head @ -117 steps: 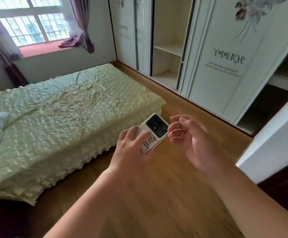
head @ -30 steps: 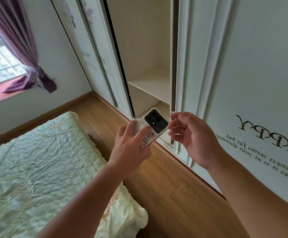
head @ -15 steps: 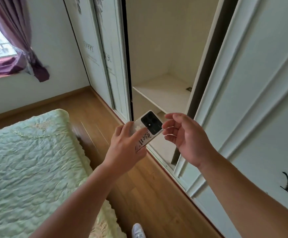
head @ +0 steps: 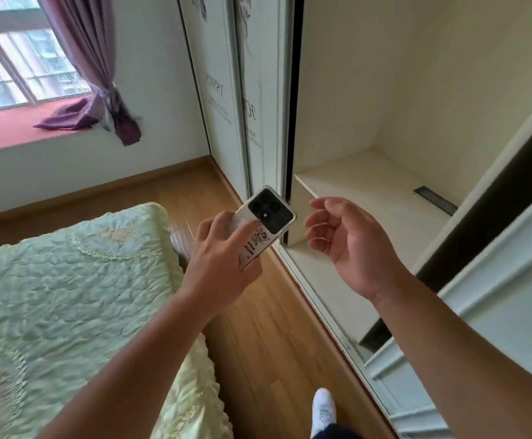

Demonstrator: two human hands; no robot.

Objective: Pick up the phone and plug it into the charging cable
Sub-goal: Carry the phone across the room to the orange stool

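A: What fills the room?

B: A bed (head: 52,296) with a pale green quilted cover takes the lower left, on a wooden floor (head: 258,343). Along the right runs a white wardrobe (head: 495,327) with its sliding door open onto a bare shelf (head: 369,191).

A: And at the back?

B: A window (head: 14,58) with a purple curtain (head: 90,58) tied beside it, its end trailing onto the red sill.

A: Where is the phone?

B: The phone (head: 264,223) is in the air in front of the wardrobe opening, back side up, dark camera block towards the shelf. The left hand (head: 223,264) is clamped around its lower part, one finger lying across the printed case.

A: The other hand?

B: The right hand (head: 350,245) hovers just beside the phone, not touching it, palm turned inward, fingers loosely curled and apart, holding nothing.

A: Anything smaller?

B: A white shoe (head: 323,410) at the bottom edge.
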